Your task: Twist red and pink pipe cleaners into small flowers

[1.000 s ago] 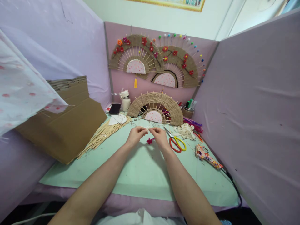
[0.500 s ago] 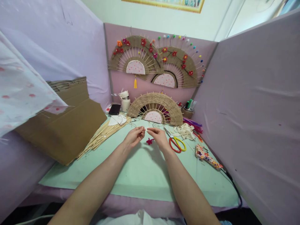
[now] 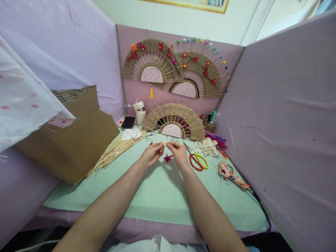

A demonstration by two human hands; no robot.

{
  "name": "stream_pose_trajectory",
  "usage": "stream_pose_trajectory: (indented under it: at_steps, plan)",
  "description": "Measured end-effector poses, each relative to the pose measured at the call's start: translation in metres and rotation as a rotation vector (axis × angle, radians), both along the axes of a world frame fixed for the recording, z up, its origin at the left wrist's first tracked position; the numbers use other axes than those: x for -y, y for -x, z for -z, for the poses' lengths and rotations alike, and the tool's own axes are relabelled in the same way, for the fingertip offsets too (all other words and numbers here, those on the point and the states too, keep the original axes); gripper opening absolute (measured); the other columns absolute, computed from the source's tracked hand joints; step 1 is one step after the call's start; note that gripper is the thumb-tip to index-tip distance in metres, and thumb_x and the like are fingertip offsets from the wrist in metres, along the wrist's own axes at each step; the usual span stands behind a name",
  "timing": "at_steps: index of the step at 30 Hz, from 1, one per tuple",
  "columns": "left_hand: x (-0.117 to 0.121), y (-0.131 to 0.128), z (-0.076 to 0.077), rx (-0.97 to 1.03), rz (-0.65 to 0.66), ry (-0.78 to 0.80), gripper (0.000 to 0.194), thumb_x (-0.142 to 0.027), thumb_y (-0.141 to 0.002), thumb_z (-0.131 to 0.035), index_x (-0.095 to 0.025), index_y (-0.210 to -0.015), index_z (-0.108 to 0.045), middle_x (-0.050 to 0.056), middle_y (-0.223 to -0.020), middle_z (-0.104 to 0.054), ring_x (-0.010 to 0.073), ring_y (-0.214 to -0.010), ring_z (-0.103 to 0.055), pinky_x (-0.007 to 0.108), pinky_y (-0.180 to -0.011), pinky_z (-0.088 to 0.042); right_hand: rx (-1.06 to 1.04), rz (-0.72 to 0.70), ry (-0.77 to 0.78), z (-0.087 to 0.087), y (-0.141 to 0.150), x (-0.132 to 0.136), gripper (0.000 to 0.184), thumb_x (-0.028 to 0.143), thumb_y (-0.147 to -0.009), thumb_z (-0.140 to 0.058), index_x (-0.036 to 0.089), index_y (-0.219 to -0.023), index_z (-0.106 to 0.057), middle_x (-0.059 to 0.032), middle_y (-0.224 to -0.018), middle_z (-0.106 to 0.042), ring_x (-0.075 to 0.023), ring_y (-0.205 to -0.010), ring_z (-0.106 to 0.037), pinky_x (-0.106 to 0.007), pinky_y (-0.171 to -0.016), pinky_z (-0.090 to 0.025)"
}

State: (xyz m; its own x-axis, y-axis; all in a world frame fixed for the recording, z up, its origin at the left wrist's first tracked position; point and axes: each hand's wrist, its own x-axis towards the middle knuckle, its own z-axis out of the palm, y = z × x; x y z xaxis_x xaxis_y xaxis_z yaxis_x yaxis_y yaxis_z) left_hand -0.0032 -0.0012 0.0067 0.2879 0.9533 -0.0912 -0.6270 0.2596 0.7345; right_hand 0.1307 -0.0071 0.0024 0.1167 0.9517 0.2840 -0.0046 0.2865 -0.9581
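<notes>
My left hand (image 3: 152, 154) and my right hand (image 3: 178, 152) meet fingertip to fingertip over the green mat (image 3: 157, 189), both pinched on a thin pale strand that is too fine to name. A small pink pipe-cleaner flower (image 3: 168, 158) lies on the mat just below and between the two hands. Behind them a woven straw fan (image 3: 174, 120) stands upright at the back of the mat.
Orange-and-yellow scissors (image 3: 198, 161) and a patterned glue gun (image 3: 232, 175) lie to the right. A bundle of bamboo sticks (image 3: 115, 150) and folded cardboard (image 3: 73, 140) sit at the left. A white jar (image 3: 140, 112), a phone (image 3: 128, 121) and a pen cup (image 3: 210, 124) stand at the back; two decorated fans (image 3: 173, 66) hang on the wall.
The fingertips touched a second ago, drew a little apart half a second ago, and have come back together. Nothing else has moved.
</notes>
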Motion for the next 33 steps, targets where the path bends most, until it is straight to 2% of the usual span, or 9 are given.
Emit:
stream_pose_trajectory:
  at_steps: [5,10,13,24,33]
  plan:
    - [0.0019,-0.0005,-0.0003,-0.027,0.002,-0.015,0.01,-0.014,-0.072,-0.067,-0.009,-0.071,-0.059,0.002,-0.07,-0.055,0.002,-0.058,-0.048,0.011,-0.054,-0.041,0.09,0.055,-0.031,-0.0008,0.0,0.0012,0.025,0.039,-0.069,-0.063,0.015,-0.075,-0.067,-0.0049,-0.077,-0.068,-0.0168,-0.073,-0.059,-0.029,-0.072,-0.045]
    - [0.0073,-0.0021,-0.0016,-0.256,-0.108,-0.045,0.025,-0.029,-0.063,-0.075,-0.012,-0.075,-0.062,0.0,-0.072,-0.055,0.003,-0.058,-0.047,0.014,-0.05,-0.037,0.227,0.093,-0.101,-0.0029,0.0,0.0038,0.024,0.038,-0.073,-0.058,0.016,-0.073,-0.066,-0.0041,-0.075,-0.065,-0.0162,-0.072,-0.057,-0.029,-0.072,-0.043]
    - [0.0094,-0.0029,-0.0022,-0.322,-0.133,-0.068,0.03,-0.033,-0.058,-0.078,-0.013,-0.075,-0.062,-0.002,-0.07,-0.054,0.0041,-0.06,-0.047,0.015,-0.051,-0.038,0.253,0.09,-0.104,-0.0018,-0.0004,0.0032,0.023,0.037,-0.074,-0.057,0.016,-0.073,-0.065,-0.0034,-0.075,-0.065,-0.016,-0.072,-0.056,-0.029,-0.071,-0.043]
    - [0.0085,-0.0057,-0.0027,-0.285,-0.085,-0.056,0.018,-0.023,-0.066,-0.073,-0.009,-0.071,-0.063,0.003,-0.067,-0.06,0.004,-0.058,-0.051,0.016,-0.057,-0.043,0.242,0.119,-0.113,-0.0028,-0.001,0.0047,0.021,0.037,-0.073,-0.058,0.017,-0.072,-0.065,-0.0033,-0.075,-0.065,-0.0162,-0.072,-0.056,-0.029,-0.071,-0.043]
    - [0.0059,-0.005,-0.0008,-0.336,-0.075,-0.066,0.023,-0.027,-0.063,-0.074,-0.009,-0.071,-0.063,0.003,-0.065,-0.059,0.0051,-0.057,-0.051,0.017,-0.055,-0.042,0.198,0.081,-0.085,-0.0011,-0.0016,0.0025,0.022,0.038,-0.071,-0.06,0.017,-0.074,-0.067,-0.0038,-0.076,-0.066,-0.0167,-0.073,-0.057,-0.029,-0.072,-0.044]
